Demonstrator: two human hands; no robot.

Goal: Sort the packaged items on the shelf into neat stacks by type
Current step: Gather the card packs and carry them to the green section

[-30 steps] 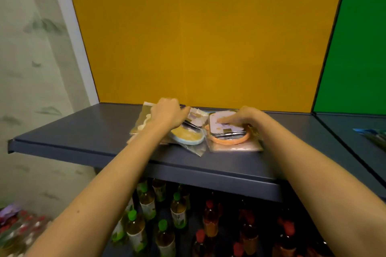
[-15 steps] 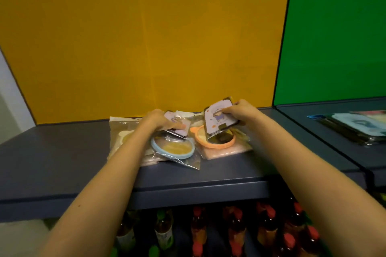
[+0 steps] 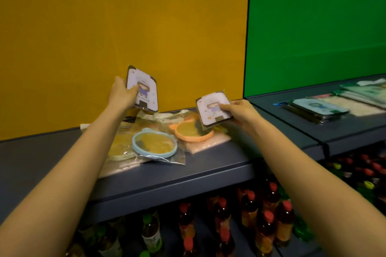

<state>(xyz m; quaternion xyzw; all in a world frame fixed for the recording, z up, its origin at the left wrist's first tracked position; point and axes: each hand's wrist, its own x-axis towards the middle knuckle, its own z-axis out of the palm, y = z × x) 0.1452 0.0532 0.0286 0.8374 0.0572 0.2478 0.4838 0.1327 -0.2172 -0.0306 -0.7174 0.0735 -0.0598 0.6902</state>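
Observation:
My left hand [image 3: 122, 95] holds a small white cartoon card packet [image 3: 143, 89] upright above the pile on the dark shelf [image 3: 208, 165]. A second, matching card packet [image 3: 213, 110] is tilted in my right hand [image 3: 240, 111], just above an orange-rimmed round item [image 3: 191, 131] in a clear bag. In front of my left arm lies a blue-rimmed round item [image 3: 154, 144], also bagged. A pale-rimmed one [image 3: 118, 151] is partly hidden by my left forearm. More flat clear packages lie under these.
On the adjoining shelf to the right, before the green panel, lie stacked flat packets [image 3: 319, 108]. A yellow back panel [image 3: 125, 37] stands behind the pile. Several bottles [image 3: 248, 213] with red and green caps fill the level below.
Both hands have lifted off the pile, each with a card packet; the left one rose higher. The view has swung right, which reveals more of the green-backed shelf.

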